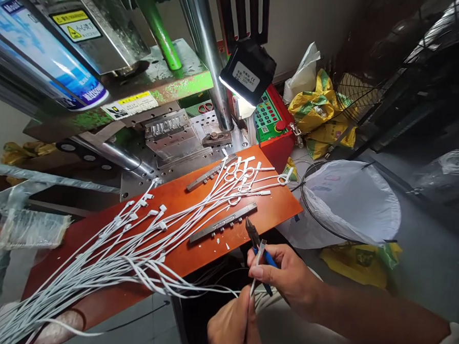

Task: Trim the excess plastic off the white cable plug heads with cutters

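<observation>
1 cable (260,253) is pinched by closed left hand (232,323) and right hand (298,282), pliers (252,232) in the latter; others (93,268) are spread across the desk (279,209).

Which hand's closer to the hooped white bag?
Right. The right hand is below and left of the hooped white bag in view; the left hand is lower, farther left.
</observation>
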Tool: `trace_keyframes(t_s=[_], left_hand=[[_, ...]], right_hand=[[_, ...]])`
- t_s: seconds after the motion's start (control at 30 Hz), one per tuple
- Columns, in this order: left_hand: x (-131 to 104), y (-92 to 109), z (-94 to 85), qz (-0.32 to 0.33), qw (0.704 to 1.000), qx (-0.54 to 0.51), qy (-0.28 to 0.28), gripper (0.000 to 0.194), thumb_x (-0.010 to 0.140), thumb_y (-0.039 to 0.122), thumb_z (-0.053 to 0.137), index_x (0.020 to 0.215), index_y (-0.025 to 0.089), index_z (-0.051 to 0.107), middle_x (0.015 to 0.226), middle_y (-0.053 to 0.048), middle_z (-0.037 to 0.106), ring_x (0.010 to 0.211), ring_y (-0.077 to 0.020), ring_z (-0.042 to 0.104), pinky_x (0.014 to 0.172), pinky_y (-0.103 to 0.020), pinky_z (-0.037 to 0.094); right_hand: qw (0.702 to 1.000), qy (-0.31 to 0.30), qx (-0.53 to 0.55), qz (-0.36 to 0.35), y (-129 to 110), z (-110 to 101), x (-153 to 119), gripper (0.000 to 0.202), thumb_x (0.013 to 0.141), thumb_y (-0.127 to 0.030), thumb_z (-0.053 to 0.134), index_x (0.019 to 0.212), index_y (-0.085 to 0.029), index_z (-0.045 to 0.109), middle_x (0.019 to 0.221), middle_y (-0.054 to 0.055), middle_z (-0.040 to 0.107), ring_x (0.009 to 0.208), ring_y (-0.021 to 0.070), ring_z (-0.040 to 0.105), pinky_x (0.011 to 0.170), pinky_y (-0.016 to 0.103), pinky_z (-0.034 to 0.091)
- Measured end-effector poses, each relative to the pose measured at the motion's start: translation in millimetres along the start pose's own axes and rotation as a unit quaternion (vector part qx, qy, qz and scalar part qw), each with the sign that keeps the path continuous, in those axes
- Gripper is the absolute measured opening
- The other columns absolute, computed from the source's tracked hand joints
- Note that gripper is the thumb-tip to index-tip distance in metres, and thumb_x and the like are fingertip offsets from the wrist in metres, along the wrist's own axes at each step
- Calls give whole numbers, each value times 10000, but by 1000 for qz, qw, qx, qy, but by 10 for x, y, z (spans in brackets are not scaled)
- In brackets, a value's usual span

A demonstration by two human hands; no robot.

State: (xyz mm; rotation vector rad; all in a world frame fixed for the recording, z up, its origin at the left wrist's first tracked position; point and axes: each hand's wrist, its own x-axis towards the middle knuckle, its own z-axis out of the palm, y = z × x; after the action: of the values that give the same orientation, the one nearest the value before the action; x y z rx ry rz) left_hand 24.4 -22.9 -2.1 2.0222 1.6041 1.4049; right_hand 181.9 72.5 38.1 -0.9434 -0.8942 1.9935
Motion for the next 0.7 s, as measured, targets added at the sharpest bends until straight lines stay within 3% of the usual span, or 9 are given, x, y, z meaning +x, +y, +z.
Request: trace_keyframes(t_s=[0.17, 0.3, 0.43, 0.5, 0.6, 0.63, 0.7], left_hand=[[-3, 30, 40, 3, 1000, -2, 4, 457, 969, -77, 617, 1320, 187, 744, 770, -28, 811, 628, -203, 811, 577, -273, 615], [25, 56, 53, -3, 1000, -27, -5, 476, 974, -86, 601, 1341, 179, 747, 801, -38, 821, 616, -186, 797, 610, -268, 629], [62, 55, 54, -39, 998, -50, -21, 432, 1017, -41, 584, 1317, 218, 758, 810, -33, 820, 655, -201, 811, 609, -262, 629], [58, 50, 86, -64, 993, -82, -49, 377, 1054, 22, 576, 1307, 241, 751, 818, -29, 813, 634, -196, 787, 594, -272, 614], [-2, 25, 197, -72, 976, -142, -146, 255, 1126, 184, 514, 1197, 246, 751, 759, -31, 757, 601, -196, 730, 586, -311, 591], [-29, 8, 238, -66, 971, -152, -173, 261, 1143, 243, 489, 1195, 240, 744, 786, -50, 762, 654, -215, 747, 623, -335, 610], [-59, -43, 296, -39, 969, -146, -197, 317, 1155, 341, 474, 1335, 215, 702, 1033, -133, 823, 936, -289, 808, 816, -430, 669]], right_hand=[[1000, 22, -18, -11, -127, -79, 13, 439, 804, -542, 935, 796, -182, 684, 786, -18, 537, 766, 152, 414, 752, 307, 360], [998, 49, -33, -31, -152, -157, 44, 420, 811, -506, 918, 725, -187, 659, 877, 14, 589, 823, 169, 472, 811, 321, 402], [992, 52, -97, -59, -145, -263, 59, 376, 863, -514, 882, 784, -189, 709, 896, 27, 624, 855, 189, 527, 845, 340, 449], [985, 43, -144, -85, -178, -372, 48, 353, 885, -514, 870, 819, -192, 741, 933, 48, 660, 899, 215, 575, 884, 363, 483], [975, 46, -177, -126, -324, -642, 13, 330, 916, -504, 871, 820, -205, 768, 982, 77, 693, 954, 251, 636, 925, 400, 524], [974, 62, -158, -149, -397, -750, 3, 351, 927, -531, 862, 807, -213, 772, 990, 81, 692, 951, 256, 649, 915, 406, 537], [971, 65, -88, -212, -555, -954, -10, 394, 969, -630, 793, 899, -242, 796, 1057, 105, 685, 965, 274, 672, 879, 425, 571]])
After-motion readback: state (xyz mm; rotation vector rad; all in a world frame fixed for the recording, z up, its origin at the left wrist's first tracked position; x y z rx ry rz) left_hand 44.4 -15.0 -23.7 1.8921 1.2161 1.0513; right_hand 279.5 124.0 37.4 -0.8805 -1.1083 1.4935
